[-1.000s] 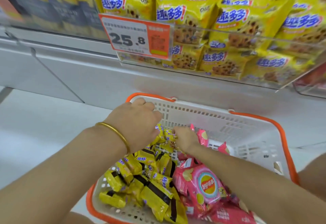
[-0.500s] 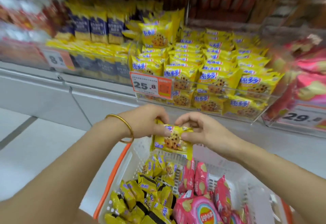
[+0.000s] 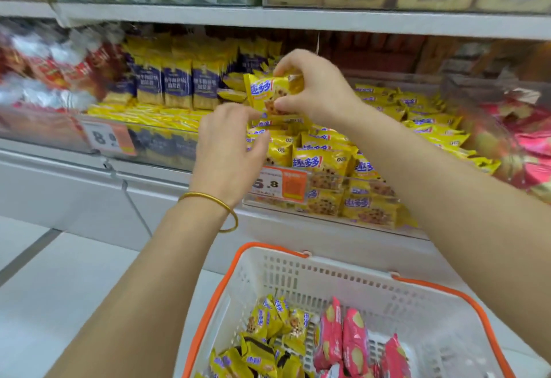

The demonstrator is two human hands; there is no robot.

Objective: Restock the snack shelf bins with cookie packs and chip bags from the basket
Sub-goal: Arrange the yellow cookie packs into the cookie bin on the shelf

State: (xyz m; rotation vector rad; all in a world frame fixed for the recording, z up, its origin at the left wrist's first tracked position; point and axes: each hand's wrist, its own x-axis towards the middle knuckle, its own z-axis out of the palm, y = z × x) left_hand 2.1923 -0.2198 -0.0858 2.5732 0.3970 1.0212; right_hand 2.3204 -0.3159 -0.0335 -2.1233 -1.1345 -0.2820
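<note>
My right hand (image 3: 313,88) pinches a yellow cookie pack (image 3: 267,93) by its right end, holding it above the clear shelf bin (image 3: 328,216) full of the same yellow packs. My left hand (image 3: 229,148), with a gold bangle on the wrist, hovers just below and left of the pack, fingers spread and holding nothing. Below, the white basket with an orange rim (image 3: 268,261) holds several yellow cookie packs (image 3: 268,324) on its left side and pink chip bags (image 3: 351,342) on its right.
An orange price tag (image 3: 280,184) hangs on the bin front. Navy-and-yellow packs (image 3: 176,82) fill the bin to the left, pink bags (image 3: 524,139) the bin to the right. A shelf board (image 3: 298,20) runs overhead. The pale floor (image 3: 59,288) lies at left.
Both hands rose from the basket with one yellow cookie pack up to the shelf bin. The left hand has let go of it; only the right hand holds it now.
</note>
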